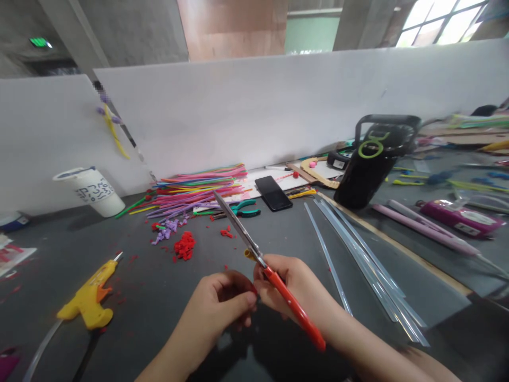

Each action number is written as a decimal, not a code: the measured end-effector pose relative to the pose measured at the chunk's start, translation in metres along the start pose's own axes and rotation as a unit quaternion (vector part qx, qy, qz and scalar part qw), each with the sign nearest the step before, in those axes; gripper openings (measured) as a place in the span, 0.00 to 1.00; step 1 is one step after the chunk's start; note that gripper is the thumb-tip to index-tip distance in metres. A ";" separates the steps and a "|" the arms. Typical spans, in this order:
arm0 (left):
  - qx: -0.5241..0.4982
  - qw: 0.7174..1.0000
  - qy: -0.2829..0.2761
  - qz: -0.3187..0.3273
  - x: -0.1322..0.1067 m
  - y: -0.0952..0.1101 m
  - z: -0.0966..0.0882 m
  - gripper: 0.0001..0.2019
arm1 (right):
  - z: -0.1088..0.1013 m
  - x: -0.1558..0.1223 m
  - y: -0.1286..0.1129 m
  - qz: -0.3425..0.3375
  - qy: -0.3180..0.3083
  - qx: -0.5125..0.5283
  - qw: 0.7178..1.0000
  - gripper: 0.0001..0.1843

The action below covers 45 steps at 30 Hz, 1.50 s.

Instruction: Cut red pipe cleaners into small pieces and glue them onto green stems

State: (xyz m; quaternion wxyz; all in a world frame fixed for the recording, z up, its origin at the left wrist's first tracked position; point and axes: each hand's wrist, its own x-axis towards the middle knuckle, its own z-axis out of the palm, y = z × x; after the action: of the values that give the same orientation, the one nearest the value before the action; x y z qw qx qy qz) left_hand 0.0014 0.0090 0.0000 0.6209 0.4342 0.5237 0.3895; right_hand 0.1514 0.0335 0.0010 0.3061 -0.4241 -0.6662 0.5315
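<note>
My right hand (292, 289) is closed round red-handled scissors (260, 260), whose closed blades point up and away toward the far left. My left hand (225, 300) is curled, thumb and fingers pinched right beside the right hand's fingertips; a small red bit shows where they meet, too small to name. A small yellow piece (249, 254) sits by the scissors' pivot. Beyond the hands lie a pile of red cut bits (185, 246) and purple cut bits (167, 231) on the dark grey table (151, 297).
A yellow glue gun (90, 300) lies at left, clear glue sticks (366, 260) at right. Farther back are colourful pipe cleaners (199, 188), green-handled pliers (244, 208), a black phone (273, 192), a white paper cup (93, 191), a black container (371, 159) and pink packages (457, 218). White partition boards stand behind.
</note>
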 end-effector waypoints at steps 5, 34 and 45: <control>-0.010 0.999 0.033 0.015 -0.002 0.001 0.002 0.05 | -0.002 0.000 -0.003 -0.032 0.023 -0.043 0.998 0.05; -0.156 0.962 0.133 0.179 -0.008 0.005 -0.011 0.02 | 0.000 -0.021 0.025 -0.137 0.102 -0.490 0.855 0.24; -0.170 0.963 0.125 0.169 -0.007 0.005 -0.012 0.02 | 0.002 -0.021 0.026 -0.144 0.099 -0.500 0.848 0.24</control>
State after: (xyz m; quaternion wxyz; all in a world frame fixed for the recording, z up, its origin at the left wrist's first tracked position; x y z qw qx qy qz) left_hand -0.0115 0.0050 0.0058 0.5402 0.3527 0.4421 0.6232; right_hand 0.1656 0.0158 -0.0238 0.1906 -0.4695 -0.8615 0.0318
